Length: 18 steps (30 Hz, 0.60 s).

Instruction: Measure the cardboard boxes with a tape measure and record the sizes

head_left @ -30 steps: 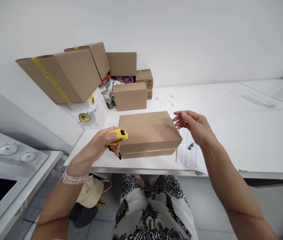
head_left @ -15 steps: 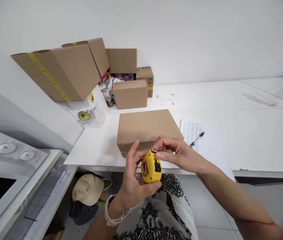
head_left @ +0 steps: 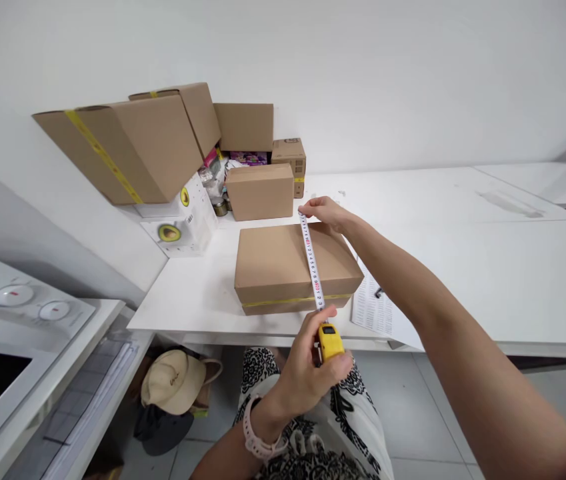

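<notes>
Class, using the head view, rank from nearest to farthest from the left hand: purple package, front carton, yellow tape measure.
1. Yellow tape measure: in the left hand.
2. Front carton: just beyond the hand.
3. Purple package: far back, to the left.

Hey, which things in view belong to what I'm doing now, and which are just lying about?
In the job:
yellow tape measure, in your left hand
its blade, run over the box to your right hand
cardboard box under the blade
possibly the printed sheet and pen

Lying about, apparently:
avocado-printed box
taped carton above it
cream cap
dark cap
</notes>
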Each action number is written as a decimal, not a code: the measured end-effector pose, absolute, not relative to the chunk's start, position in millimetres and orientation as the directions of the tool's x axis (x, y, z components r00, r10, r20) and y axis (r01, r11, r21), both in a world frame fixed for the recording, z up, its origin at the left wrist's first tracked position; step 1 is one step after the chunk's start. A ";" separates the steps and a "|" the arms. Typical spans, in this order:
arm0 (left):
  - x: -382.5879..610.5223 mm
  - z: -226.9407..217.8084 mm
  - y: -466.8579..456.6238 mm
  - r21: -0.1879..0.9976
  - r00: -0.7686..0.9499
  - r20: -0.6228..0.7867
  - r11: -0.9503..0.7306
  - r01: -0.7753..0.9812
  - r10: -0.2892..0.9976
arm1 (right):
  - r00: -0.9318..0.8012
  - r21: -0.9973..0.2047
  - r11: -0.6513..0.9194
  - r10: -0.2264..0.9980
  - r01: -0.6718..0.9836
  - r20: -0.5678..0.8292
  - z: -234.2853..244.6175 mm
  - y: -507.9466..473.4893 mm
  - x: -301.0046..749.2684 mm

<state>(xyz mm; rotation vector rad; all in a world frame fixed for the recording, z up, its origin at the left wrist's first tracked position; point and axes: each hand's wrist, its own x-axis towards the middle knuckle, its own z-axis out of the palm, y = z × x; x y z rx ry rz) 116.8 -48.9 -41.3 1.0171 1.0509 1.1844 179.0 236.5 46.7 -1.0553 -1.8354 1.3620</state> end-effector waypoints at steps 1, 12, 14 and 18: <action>118.3 -41.4 -47.7 0.968 0.065 -0.087 0.100 -0.229 0.994 | -0.497 -0.965 0.144 0.868 0.221 0.015 43.9 233.6 180.5; 118.6 -37.7 -60.6 0.872 0.054 -0.171 0.177 -0.456 0.984 | -0.638 -0.960 0.266 0.755 0.087 0.152 62.0 152.0 212.4; 117.8 -31.5 -61.1 0.862 0.049 -0.189 0.189 -0.471 0.981 | -0.645 -0.971 0.231 0.752 0.065 0.136 70.0 131.6 221.9; 120.4 -17.7 -58.8 0.861 0.005 -0.190 0.169 -0.479 0.982 | -0.632 -0.984 0.165 0.771 0.067 0.087 85.3 104.0 229.9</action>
